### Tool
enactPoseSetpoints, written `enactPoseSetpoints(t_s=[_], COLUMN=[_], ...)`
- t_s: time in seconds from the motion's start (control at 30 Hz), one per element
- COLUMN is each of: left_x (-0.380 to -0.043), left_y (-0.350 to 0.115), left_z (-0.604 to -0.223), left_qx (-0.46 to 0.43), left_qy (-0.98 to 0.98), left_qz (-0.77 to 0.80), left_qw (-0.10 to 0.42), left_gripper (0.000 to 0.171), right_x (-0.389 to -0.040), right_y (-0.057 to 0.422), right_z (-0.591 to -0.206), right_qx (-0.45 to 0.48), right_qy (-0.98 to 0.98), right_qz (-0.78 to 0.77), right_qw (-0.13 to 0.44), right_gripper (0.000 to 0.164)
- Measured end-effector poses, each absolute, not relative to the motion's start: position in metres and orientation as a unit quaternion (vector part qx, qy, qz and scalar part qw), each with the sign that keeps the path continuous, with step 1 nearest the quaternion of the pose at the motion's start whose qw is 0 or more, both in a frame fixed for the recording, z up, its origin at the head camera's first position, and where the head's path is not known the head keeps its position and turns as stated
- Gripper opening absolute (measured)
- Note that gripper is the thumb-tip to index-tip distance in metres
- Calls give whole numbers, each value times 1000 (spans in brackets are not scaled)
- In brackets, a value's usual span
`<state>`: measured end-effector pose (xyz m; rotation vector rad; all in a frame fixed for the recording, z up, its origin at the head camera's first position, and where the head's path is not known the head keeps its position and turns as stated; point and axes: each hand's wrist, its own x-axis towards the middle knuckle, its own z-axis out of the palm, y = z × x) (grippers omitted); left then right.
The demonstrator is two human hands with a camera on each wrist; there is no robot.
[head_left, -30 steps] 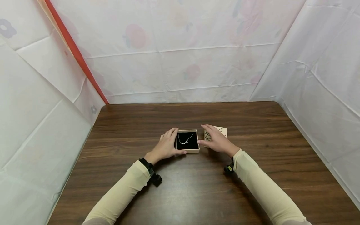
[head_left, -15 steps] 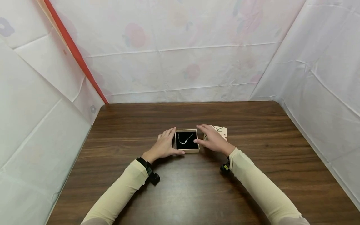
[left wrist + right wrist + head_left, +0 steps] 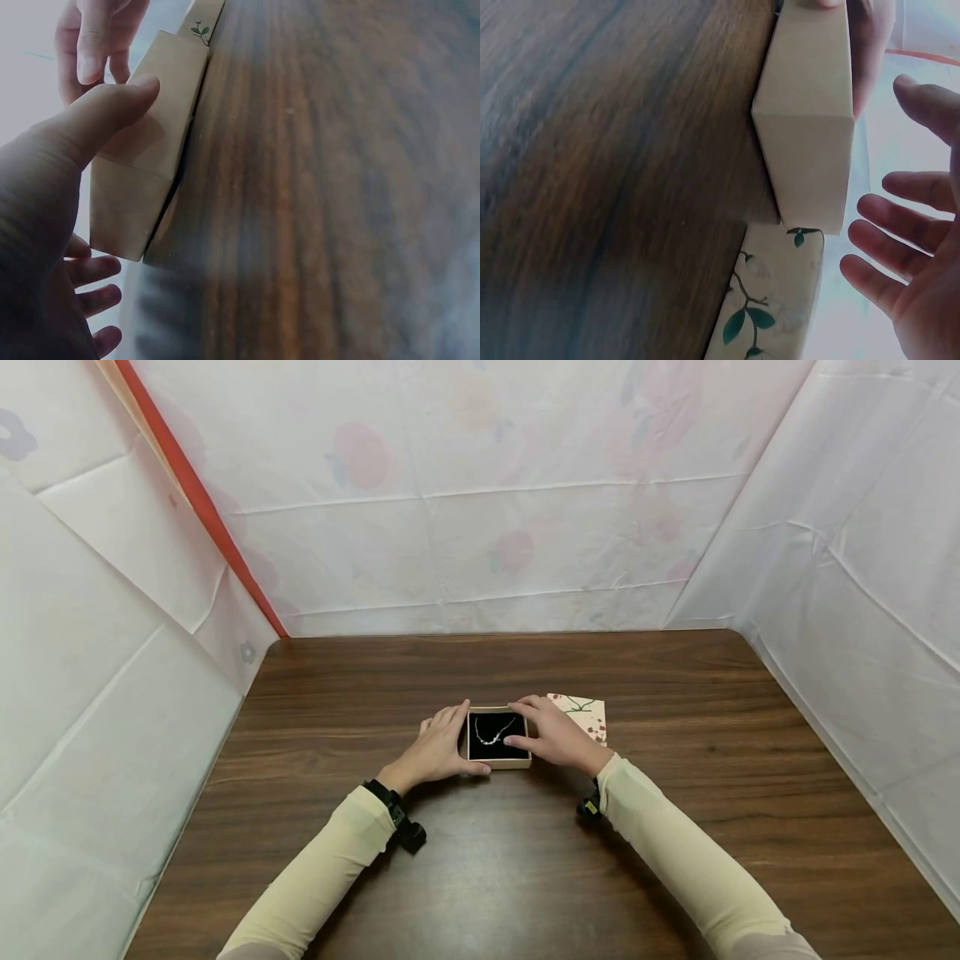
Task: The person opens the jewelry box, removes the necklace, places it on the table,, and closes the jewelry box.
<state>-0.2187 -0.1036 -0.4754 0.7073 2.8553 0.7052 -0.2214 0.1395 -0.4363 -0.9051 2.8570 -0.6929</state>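
Observation:
A small cream gift box [image 3: 501, 764] lies open on the table, lined with black padding. A silver necklace [image 3: 489, 742] rests on that padding. My left hand [image 3: 435, 750] holds the box at its left side, thumb along the near wall and fingers toward the back corner. My right hand [image 3: 557, 735] hovers over the box's right edge, fingers extended, thumb tip above the padding near the necklace. In the right wrist view the right hand [image 3: 922, 240] is apart from the box wall [image 3: 810, 165]. Partly behind the right hand lies the flower-patterned lid [image 3: 591, 718].
A brown wood-grain table [image 3: 480, 860] carries everything. White printed cloth [image 3: 480, 552] hangs around its back and sides, with a red strip [image 3: 202, 502] at the left. Dark cameras are strapped to both wrists.
My right hand has moved left, from beside the lid to over the box's right edge, uncovering more of the lid. The left hand, box and necklace stay almost in place.

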Motion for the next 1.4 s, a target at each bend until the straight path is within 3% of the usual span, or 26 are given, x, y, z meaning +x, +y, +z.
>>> enactPoseSetpoints(t_s=[0.53, 0.87, 1.4], left_x=[-219, -220, -220], left_y=[-99, -101, -101], left_z=[-477, -477, -478], left_qx=[216, 230, 226], left_qy=[947, 950, 950], left_qz=[234, 204, 210], left_qw=[43, 46, 43], left_gripper=[121, 124, 121], right_x=[-222, -224, -224], right_y=[124, 119, 110], right_z=[-440, -448, -454], right_qx=[-326, -358, -382], right_qy=[927, 922, 914], right_qz=[-183, -145, -119], right_qw=[29, -38, -68], right_gripper=[55, 43, 19])
